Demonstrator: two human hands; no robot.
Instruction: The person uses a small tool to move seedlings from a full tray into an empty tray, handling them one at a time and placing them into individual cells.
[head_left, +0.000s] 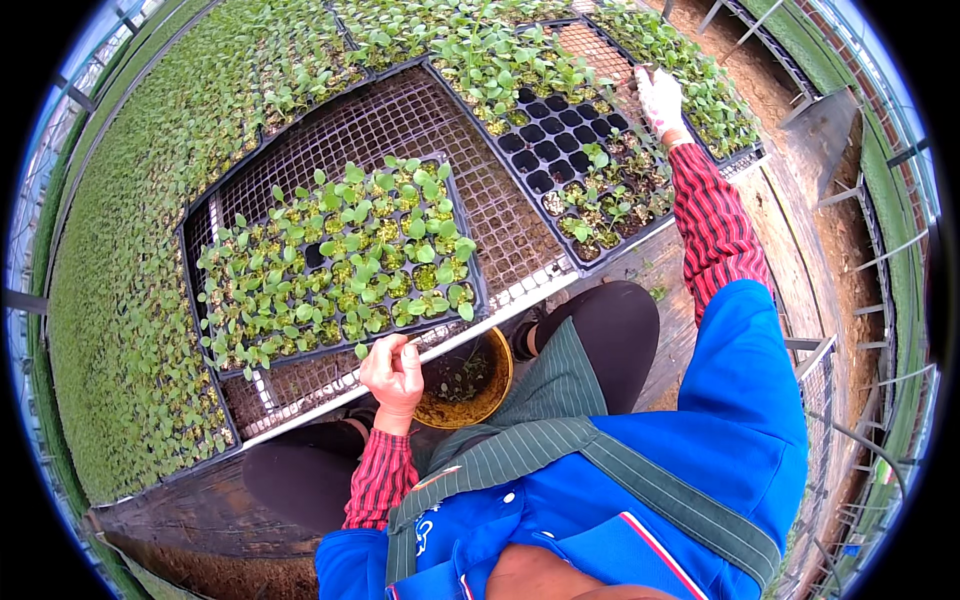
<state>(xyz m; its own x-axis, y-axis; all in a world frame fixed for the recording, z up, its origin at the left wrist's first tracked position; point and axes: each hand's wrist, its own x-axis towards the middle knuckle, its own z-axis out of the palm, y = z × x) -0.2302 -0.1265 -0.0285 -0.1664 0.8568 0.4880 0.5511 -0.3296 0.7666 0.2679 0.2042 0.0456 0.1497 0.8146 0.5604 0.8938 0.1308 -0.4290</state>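
My bare left hand (393, 377) is at the front edge of a black plug tray of seedlings (352, 259), thumb and fingers drawn together. A small green leaf shows beside its fingertips; whether they hold it I cannot tell. One cell of this tray has no plant. On the far right, my right hand (660, 103) wears a white glove with pink stains and reaches beyond a second plug tray (559, 142). Several bare black cells show in that tray, with seedlings behind and in front of them. The right fingertips are bent, and their grip is unclear.
Both trays rest on a mesh bench (517, 225) with a pale front rail (517, 304). A yellow-rimmed bucket (501, 386) holding plant scraps stands between my knees. Dense seedlings (135, 300) spread left; another seedling tray (712, 101) lies right of my glove.
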